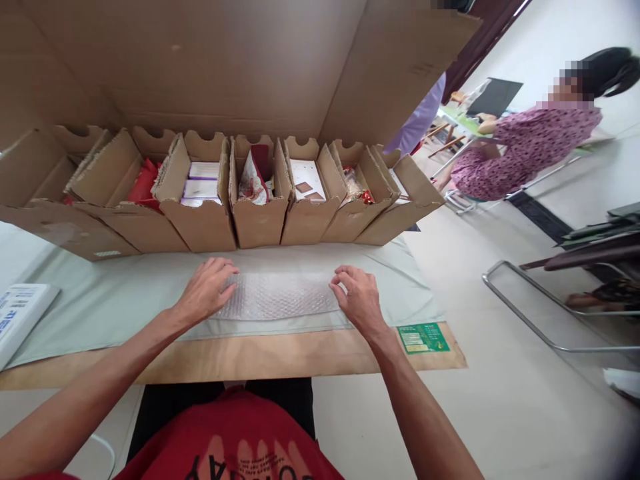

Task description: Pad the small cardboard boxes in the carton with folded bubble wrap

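Row of open cardboard bins [257, 223] stands behind a pale cloth [125, 300], on which the bubble wrap sheet [280, 297] lies flat. The left hand [205, 290] presses its left end, fingers spread; the right hand [357, 300] curls at the right edge, pinch not discernible. Uneven pull would probably skew the sheet or bunch the cloth. Print on the white box [20, 313] and green label [423, 337] is illegible.

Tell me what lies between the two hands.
A flat sheet of bubble wrap lies between the left hand and the right hand, each touching one end, on the pale green cloth. The head view shows it.
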The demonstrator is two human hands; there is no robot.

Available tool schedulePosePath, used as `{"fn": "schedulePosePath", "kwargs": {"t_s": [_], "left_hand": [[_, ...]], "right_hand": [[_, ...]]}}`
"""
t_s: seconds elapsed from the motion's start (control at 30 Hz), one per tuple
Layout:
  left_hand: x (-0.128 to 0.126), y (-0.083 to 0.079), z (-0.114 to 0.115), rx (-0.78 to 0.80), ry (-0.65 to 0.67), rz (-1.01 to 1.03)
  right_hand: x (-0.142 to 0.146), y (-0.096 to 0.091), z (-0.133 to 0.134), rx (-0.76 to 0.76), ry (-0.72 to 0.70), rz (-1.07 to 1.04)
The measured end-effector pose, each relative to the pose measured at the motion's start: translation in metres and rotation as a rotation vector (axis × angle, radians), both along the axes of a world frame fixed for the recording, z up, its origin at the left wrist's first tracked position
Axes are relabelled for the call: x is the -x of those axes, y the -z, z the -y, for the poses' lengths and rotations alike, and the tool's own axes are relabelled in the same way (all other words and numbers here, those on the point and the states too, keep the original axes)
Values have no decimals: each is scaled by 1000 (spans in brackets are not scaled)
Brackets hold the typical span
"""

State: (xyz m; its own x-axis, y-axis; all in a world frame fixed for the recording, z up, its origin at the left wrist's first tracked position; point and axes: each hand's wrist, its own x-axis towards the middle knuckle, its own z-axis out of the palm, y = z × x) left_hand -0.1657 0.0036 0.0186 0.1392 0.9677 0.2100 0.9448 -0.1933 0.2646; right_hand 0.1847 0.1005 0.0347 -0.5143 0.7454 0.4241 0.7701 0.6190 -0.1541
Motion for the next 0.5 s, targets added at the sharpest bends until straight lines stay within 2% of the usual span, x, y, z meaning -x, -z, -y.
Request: {"fn": "schedulePosePath", "kwargs": {"t_s": [0.17, 0.33, 0.5], "left_hand": [[-16, -1, -15, 16, 173, 111], [-42, -4, -30, 84, 245, 166], [-57, -20, -39, 187, 261, 160]], "right_hand": [[2, -10, 1, -8, -118, -13], [6, -13, 4, 18, -181, -68], [6, -22, 15, 68, -246, -135]]}}
